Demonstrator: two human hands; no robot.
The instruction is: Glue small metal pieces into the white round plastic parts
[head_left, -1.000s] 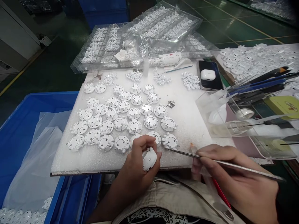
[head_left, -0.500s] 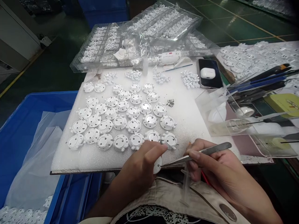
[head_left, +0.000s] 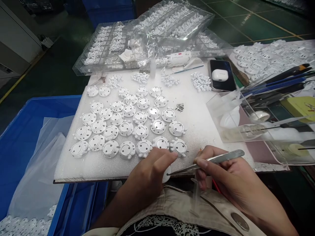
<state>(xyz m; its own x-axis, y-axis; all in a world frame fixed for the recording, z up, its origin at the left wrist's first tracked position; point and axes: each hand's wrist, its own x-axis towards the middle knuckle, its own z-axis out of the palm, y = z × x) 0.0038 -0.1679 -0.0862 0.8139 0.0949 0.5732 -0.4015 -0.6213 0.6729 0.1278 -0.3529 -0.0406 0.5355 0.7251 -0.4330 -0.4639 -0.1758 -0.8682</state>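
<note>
My left hand (head_left: 151,173) is closed around a small round white plastic part (head_left: 166,175), mostly hidden behind its fingers, at the near edge of the foam board. Metal tweezers (head_left: 216,159) are pinched in my right hand (head_left: 223,173), and their tips meet a dark spot on that part. Beneath the right fingers hangs a translucent syringe-like tube (head_left: 196,195); whether the hand holds it, I cannot tell. Rows of white round turtle-like parts (head_left: 127,149) lie on the white foam board (head_left: 197,127) just beyond my hands.
Small white pieces (head_left: 201,82) sit in heaps behind the rows, beside a tiny metallic pile (head_left: 179,107). Clear trays (head_left: 98,46) stand at the back. A phone (head_left: 222,84) carries a white case. At right is a clear organizer (head_left: 223,131) with tools; at left, a blue bin (head_left: 27,121).
The tweezer tips have shifted very slightly at the white part, which is tilted a little differently. Both hands keep nearly the same place and grip.
</note>
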